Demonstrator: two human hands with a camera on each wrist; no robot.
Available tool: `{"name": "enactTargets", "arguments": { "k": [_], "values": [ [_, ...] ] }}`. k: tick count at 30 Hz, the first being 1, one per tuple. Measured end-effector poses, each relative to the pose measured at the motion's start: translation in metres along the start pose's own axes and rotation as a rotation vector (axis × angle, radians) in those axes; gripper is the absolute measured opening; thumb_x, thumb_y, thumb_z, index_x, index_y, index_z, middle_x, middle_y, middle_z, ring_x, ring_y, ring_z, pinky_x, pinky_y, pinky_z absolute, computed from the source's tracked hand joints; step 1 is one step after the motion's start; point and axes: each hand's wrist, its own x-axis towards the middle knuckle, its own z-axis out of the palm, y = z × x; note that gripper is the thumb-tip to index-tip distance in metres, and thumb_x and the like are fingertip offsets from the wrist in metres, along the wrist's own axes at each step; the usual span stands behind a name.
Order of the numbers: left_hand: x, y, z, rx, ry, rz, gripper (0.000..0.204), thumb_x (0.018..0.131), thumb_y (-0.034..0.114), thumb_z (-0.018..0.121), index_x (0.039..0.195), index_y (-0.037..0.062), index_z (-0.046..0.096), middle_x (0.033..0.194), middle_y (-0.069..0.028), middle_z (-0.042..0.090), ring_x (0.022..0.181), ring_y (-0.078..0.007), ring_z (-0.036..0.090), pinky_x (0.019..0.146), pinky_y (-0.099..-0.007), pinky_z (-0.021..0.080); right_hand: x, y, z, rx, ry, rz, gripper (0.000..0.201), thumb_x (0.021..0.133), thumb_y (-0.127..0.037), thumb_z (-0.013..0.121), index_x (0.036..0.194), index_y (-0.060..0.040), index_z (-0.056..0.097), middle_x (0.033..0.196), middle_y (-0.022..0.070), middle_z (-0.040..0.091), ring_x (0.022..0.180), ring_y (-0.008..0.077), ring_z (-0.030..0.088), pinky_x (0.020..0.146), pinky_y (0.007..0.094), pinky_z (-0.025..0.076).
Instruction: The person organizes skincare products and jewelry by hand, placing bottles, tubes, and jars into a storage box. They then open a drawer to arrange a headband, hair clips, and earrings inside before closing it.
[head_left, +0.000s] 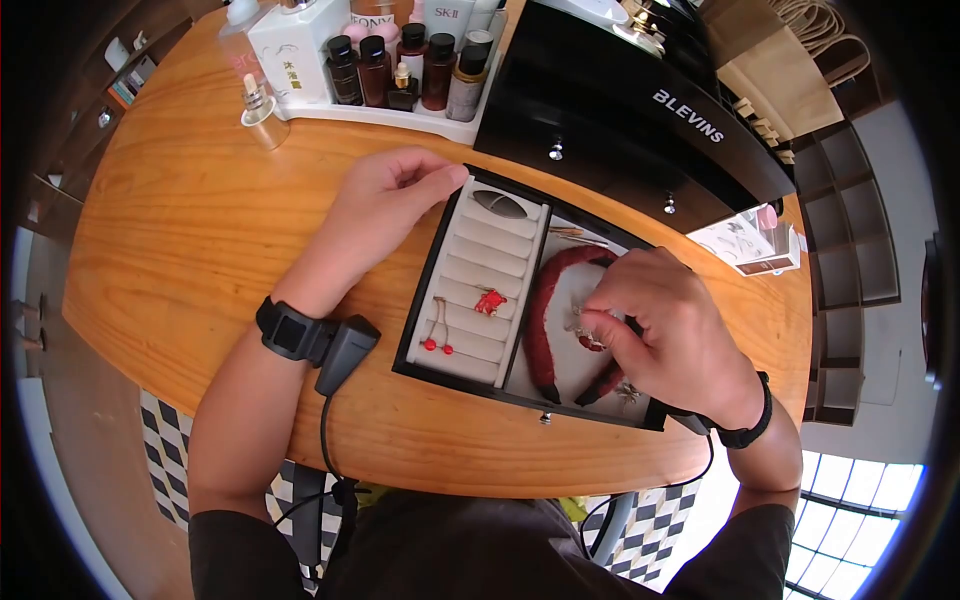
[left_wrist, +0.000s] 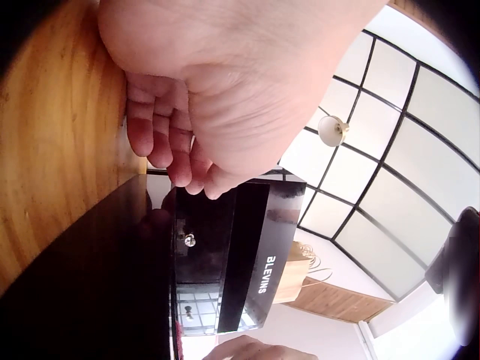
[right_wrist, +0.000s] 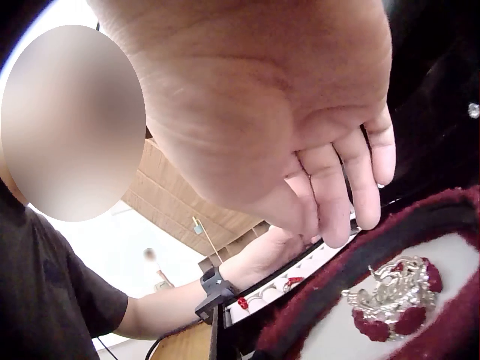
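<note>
A black jewelry tray [head_left: 470,388] lies on the table, split into a ring-roll side and a flat side. My left hand [head_left: 395,190] is at its far left corner, thumb tip on the rim and the other fingers loosely bent. Over the flat side hangs my right hand [head_left: 660,320], its fingers relaxed and close together. Just below it lies a silver ornament with dark red parts [right_wrist: 397,300], inside the loop of a dark red plush headband [head_left: 542,330]. Red-bead drop earrings [head_left: 438,340] and a red ornament [head_left: 490,301] lie on the pale rolls.
Behind the tray stands a black glossy cabinet [head_left: 610,90] with small knobs. Bottles [head_left: 438,72] fill a white caddy [head_left: 450,128] at the back left, with a dropper bottle [head_left: 263,118] beside it. A white box [head_left: 765,248] sits at the right edge.
</note>
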Motion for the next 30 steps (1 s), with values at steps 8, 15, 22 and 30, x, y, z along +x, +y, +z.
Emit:
{"name": "enactTargets", "arguments": {
  "k": [8,15,22,30],
  "values": [
    [0.004,-0.006,-0.004,0.04,-0.011,0.028,0.026,0.103,0.027,0.074,0.107,0.0014,0.077,0.087,0.0045,0.068,0.078,-0.0039,0.055,0.071,-0.0222,0.045,0.038,-0.023,0.024,-0.001,-0.06,-0.061,0.014,0.082,-0.003,0.078,0.095,-0.0017,0.072,0.087,0.014,0.066,0.087,0.0349,0.066,0.084,0.0458,0.053],
    [0.004,-0.007,-0.006,0.045,-0.033,0.027,0.026,0.103,0.03,0.074,0.108,0.004,0.076,0.089,0.0051,0.067,0.078,-0.0035,0.055,0.069,-0.0217,0.044,0.063,-0.033,0.052,-0.1,-0.129,-0.286,0.007,0.083,-0.007,0.072,0.088,-0.0032,0.071,0.085,0.0103,0.058,0.082,0.0291,0.064,0.077,0.0412,0.052],
    [0.004,-0.007,-0.005,0.049,-0.01,0.057,0.033,0.1,0.03,0.075,0.106,-0.0016,0.078,0.082,0.0022,0.068,0.075,-0.0056,0.056,0.067,-0.0251,0.047,0.073,-0.034,0.057,-0.154,-0.126,-0.392,0.021,0.078,-0.006,0.071,0.099,-0.0059,0.073,0.088,0.0076,0.055,0.083,0.0259,0.062,0.075,0.0388,0.051],
    [0.006,-0.011,-0.003,0.04,-0.006,0.069,0.033,0.1,0.03,0.075,0.105,-0.0018,0.078,0.081,0.0022,0.067,0.075,-0.0061,0.055,0.067,-0.0258,0.046,0.08,-0.032,0.057,-0.199,-0.16,-0.452,0.011,0.077,-0.013,0.069,0.071,-0.0036,0.067,0.08,0.0091,0.059,0.081,0.0258,0.064,0.074,0.0389,0.052]
  ]
}}
